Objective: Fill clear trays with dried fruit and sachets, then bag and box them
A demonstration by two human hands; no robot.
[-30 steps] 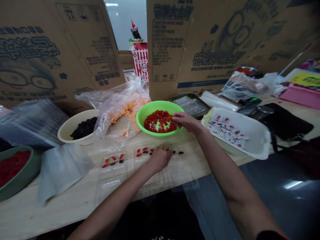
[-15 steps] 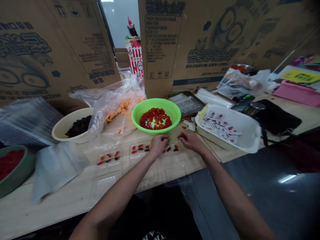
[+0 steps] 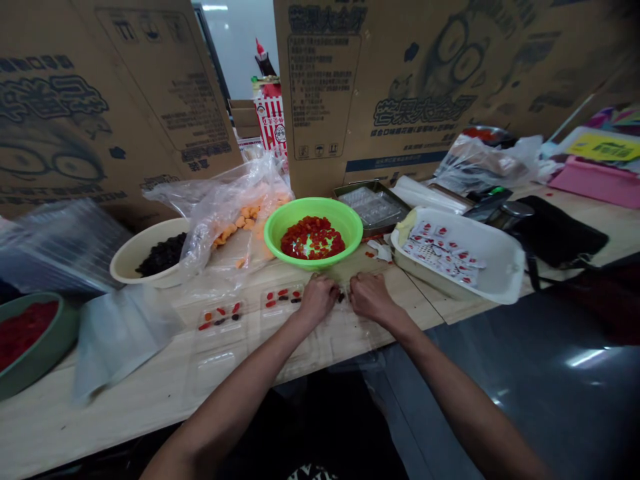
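My left hand [image 3: 319, 298] is closed above a clear plastic tray, fingers curled in; what it may hold is hidden. Close by on the right, my right hand [image 3: 370, 297] is also closed, its contents out of sight. Between the two lies a small dark piece [image 3: 341, 297] in a tray that the hands partly cover. Left of them, a clear tray [image 3: 273, 320] has red and dark pieces in its upper compartments. Farther left sits another such tray [image 3: 216, 360]. Just beyond my hands stands a bright green bowl [image 3: 354, 230] with red pieces [image 3: 313, 237] inside.
A cream bowl [image 3: 120, 263] of black pieces and a plastic bag [image 3: 200, 227] with orange pieces stand left. On the right is a white tub [image 3: 505, 277] of printed sachets [image 3: 443, 250]. A green basin [image 3: 65, 333] is far left; cardboard boxes [image 3: 325, 133] wall the back.
My right hand has moved slightly left and down over the right-hand tray, covering pieces that showed before. My left hand has shifted only a little. The view has turned slightly.
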